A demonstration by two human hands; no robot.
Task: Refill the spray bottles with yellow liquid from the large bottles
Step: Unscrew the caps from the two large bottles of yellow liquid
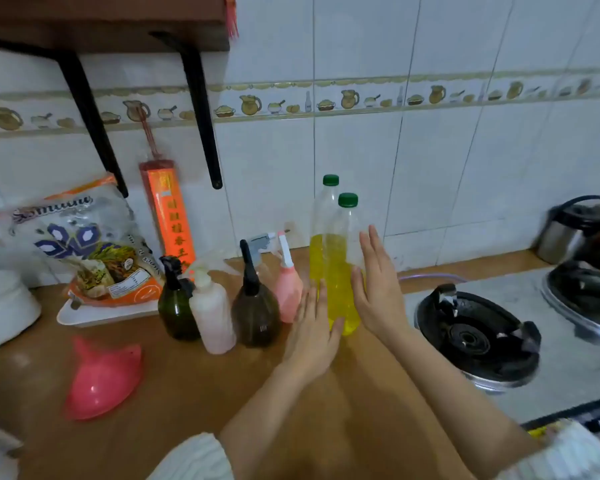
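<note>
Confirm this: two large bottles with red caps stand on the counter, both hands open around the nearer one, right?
Not quite: the head view shows the large bottles have green caps, not red. The rest holds: both stand on the counter, the left hand and right hand open around the nearer one.

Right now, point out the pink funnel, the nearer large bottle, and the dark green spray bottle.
pink funnel (101,382): head view, on its wide cone.
nearer large bottle (340,282): head view, on its yellow-filled body.
dark green spray bottle (175,311): head view, on its round belly.
</note>
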